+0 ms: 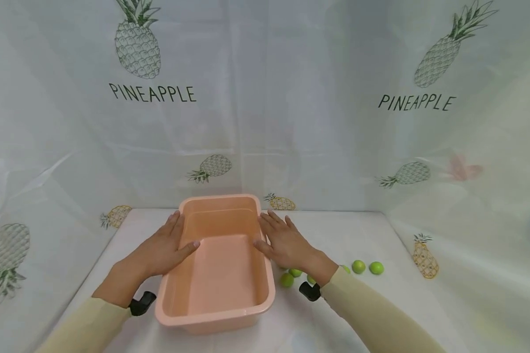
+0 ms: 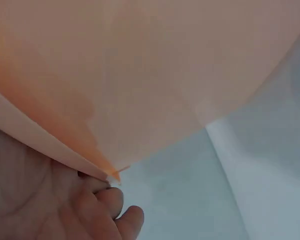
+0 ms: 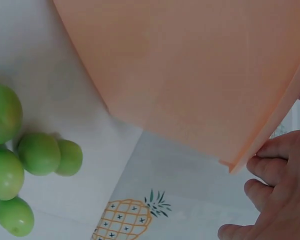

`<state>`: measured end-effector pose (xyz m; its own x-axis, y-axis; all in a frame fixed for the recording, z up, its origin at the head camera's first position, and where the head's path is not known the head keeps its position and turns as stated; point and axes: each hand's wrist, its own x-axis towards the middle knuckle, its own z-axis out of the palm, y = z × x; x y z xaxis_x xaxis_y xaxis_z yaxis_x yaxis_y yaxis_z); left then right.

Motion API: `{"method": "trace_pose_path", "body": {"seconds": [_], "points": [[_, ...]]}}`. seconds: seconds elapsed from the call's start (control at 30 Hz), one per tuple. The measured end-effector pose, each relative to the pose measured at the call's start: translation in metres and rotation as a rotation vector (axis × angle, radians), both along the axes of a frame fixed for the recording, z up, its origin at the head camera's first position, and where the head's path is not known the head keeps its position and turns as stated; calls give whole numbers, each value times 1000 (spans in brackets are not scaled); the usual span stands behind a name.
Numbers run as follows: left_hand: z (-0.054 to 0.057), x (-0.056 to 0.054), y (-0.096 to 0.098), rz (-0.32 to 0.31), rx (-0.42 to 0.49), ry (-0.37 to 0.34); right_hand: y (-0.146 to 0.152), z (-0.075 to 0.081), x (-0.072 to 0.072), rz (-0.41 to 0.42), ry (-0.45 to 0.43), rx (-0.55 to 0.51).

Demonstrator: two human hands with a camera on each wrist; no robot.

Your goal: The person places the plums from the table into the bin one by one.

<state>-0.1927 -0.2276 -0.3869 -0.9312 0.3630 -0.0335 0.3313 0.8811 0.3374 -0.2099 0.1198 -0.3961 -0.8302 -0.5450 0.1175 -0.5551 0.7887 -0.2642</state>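
Observation:
A peach-pink plastic basin (image 1: 223, 274), rectangular with rounded corners, stands upright with nothing in it. Along its left rim lies my left hand (image 1: 163, 245), fingers straight and thumb over the inside. My right hand (image 1: 282, 240) lies on the opposite rim the same way, thumb pointing inward. From the left wrist, the palm and fingers (image 2: 97, 205) show right at the rim, below the basin's outer wall (image 2: 140, 90). In the right wrist view, extended fingers (image 3: 270, 170) touch the basin's rim (image 3: 270, 125).
Several round green fruits (image 1: 358, 266) lie on the white tabletop (image 1: 357, 235) right of the basin, some partly hidden by the right forearm. Behind the table hangs a pale curtain (image 1: 291, 122) printed with pineapples. Each wrist wears a black strap (image 1: 142, 304).

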Motion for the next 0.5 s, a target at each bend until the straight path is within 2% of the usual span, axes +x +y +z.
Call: {"method": "trace_pose_path", "body": {"seconds": [0.27,0.5], "points": [[4,10,10,-40,-46,72,11,3,5,-7,16,-13],[4,9,8,-68,-28,41,14,1,11,3,33,-23]]}}
